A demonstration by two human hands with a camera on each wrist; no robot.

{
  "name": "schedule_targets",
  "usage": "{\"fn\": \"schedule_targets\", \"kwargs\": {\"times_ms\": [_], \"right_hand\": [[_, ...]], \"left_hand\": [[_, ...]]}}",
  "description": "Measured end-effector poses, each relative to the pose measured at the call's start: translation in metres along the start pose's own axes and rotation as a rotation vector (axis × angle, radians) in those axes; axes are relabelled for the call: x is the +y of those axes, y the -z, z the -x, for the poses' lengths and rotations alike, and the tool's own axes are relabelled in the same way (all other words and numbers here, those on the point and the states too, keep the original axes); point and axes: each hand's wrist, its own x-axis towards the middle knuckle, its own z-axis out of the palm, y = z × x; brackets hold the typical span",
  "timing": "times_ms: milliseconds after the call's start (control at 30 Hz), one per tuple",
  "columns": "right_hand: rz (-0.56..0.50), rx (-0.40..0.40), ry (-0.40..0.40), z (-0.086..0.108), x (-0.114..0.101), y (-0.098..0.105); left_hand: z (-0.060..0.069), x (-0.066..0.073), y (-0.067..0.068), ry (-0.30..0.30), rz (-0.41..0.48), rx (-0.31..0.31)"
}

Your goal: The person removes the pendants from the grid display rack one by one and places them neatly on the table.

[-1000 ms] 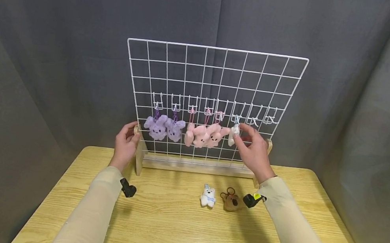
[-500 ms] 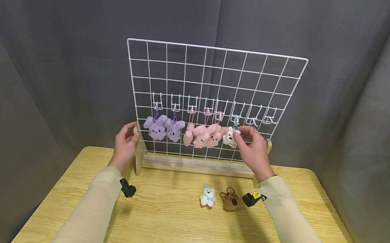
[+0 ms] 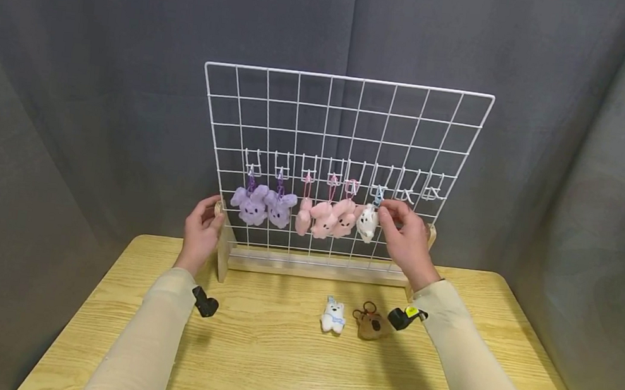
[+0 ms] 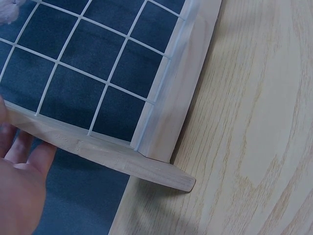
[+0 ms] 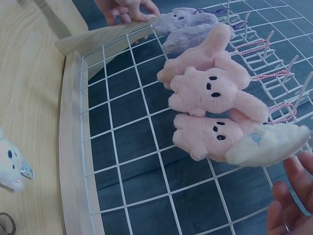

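Observation:
A white plush charm [image 3: 367,223] hangs by a light-blue strap from a hook on the white wire grid [image 3: 324,134], turned partly sideways. Beside it on the right is my right hand [image 3: 407,240], its thumb and forefinger close together at the charm's upper edge. In the right wrist view, the fingers of my right hand [image 5: 293,196] are loosely bent and meet the edge of the white charm [image 5: 269,144]. With my left hand [image 3: 201,234] I grip the wooden side post [image 3: 223,249] of the stand; the left wrist view shows the fingers around this post [image 4: 98,154].
Two purple plush charms [image 3: 254,205] and three pink ones [image 3: 324,220] hang left of the white one. Hooks [image 3: 431,191] without charms are at the right. A white bear charm [image 3: 332,318] and a brown charm [image 3: 372,326] lie on the wooden table [image 3: 261,355].
The white charm has swung a little left and turned on its strap. My right hand, which held it between thumb and finger, is now at its side. My left hand has stayed still.

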Motion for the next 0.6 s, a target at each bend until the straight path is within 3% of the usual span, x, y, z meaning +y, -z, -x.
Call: {"fn": "schedule_targets", "kwargs": {"times_ms": [400,600], "right_hand": [[-0.028,-0.011,-0.025,-0.003,-0.004,-0.003],[-0.030,-0.003,-0.011,-0.003,-0.006,-0.003]], "left_hand": [[0.000,-0.001,0.001,0.015,-0.018,0.000],[0.010,0.024,-0.001,0.040,-0.048,-0.012]]}}
